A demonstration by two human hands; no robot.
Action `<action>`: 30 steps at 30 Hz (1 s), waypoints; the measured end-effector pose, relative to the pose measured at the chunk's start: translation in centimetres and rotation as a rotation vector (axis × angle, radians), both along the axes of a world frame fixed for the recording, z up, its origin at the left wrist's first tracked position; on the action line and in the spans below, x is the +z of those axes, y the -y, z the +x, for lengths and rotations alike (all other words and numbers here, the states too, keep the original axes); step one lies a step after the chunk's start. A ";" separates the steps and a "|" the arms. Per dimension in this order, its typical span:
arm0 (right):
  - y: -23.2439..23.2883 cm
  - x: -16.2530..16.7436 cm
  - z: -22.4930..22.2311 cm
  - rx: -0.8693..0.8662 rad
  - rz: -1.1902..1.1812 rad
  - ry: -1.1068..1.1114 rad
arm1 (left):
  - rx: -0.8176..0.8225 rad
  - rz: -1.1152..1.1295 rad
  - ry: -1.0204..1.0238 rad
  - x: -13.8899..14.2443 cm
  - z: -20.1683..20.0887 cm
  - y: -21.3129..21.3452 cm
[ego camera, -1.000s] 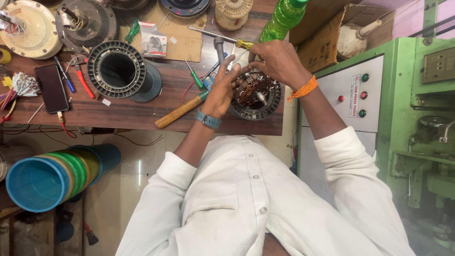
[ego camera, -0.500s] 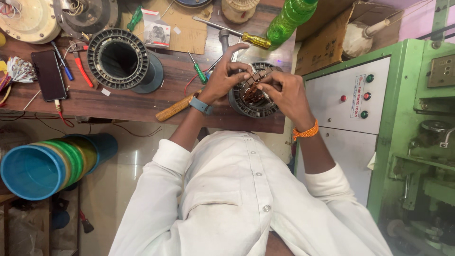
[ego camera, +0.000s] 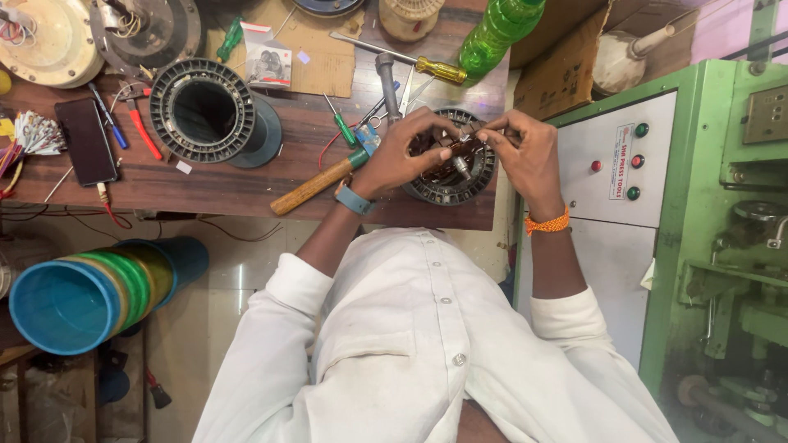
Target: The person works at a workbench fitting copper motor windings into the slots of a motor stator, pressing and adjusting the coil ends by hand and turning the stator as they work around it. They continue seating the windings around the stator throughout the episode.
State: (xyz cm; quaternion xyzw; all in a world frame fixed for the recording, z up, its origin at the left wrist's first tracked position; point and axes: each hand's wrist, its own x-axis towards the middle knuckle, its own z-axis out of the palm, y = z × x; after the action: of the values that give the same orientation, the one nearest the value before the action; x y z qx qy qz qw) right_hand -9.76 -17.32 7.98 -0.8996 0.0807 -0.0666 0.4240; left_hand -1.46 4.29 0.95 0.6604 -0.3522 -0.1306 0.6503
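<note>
At the near edge of the wooden bench (ego camera: 246, 184) lies a round stator (ego camera: 455, 168), dark and ribbed around its rim, with copper-coloured windings in the middle. Both hands work on top of it. The left hand (ego camera: 402, 156) arches over the left half of the stator, its fingers (ego camera: 435, 123) curled down toward the windings, the thumb low by the centre. A blue band sits on that wrist. The right hand (ego camera: 525, 156) comes in from the right edge, its fingers (ego camera: 492, 131) pinched together above the upper part of the windings, meeting the left fingertips there. Something thin seems caught between the two sets of fingertips, but it is too small to tell what. An orange thread wraps the right wrist. The stator thus lies directly beneath and between the fingers, its lower rim showing clear below both palms.

Just left of the left wrist lies a hammer (ego camera: 316, 184) with a wooden handle, slanting toward the stator. Above the hands lie a green screwdriver (ego camera: 338, 121) and a yellow-handled screwdriver (ego camera: 410, 59), and a green bottle (ego camera: 497, 33) stands at the far edge. Further left stands a second ribbed ring (ego camera: 205, 111), empty in the middle, and a dark phone (ego camera: 86, 141) lies flat near red-handled pliers (ego camera: 141, 131). A green machine (ego camera: 722, 205) with coloured buttons stands to the right of the bench. Blue and green tubs (ego camera: 90, 295) lie on their side below it on the left.
</note>
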 end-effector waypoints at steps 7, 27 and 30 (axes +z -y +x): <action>0.3 0.3 1.3 0.034 -0.026 0.062 | 0.418 0.116 -0.026 0.7 -2.2 2.8; 0.4 0.2 9.1 0.658 -0.571 0.239 | 0.144 -0.366 -1.024 -4.2 0.2 2.9; -0.2 0.2 9.4 0.647 -0.561 0.241 | 0.055 -0.436 -1.073 -4.3 0.8 3.6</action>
State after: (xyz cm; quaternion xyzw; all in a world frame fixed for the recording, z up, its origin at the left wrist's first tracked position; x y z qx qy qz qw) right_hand -0.38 -17.15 8.15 -0.9446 -0.2761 -0.0544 0.1687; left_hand -0.69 0.73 -3.33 0.3613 0.0253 -0.3544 0.8621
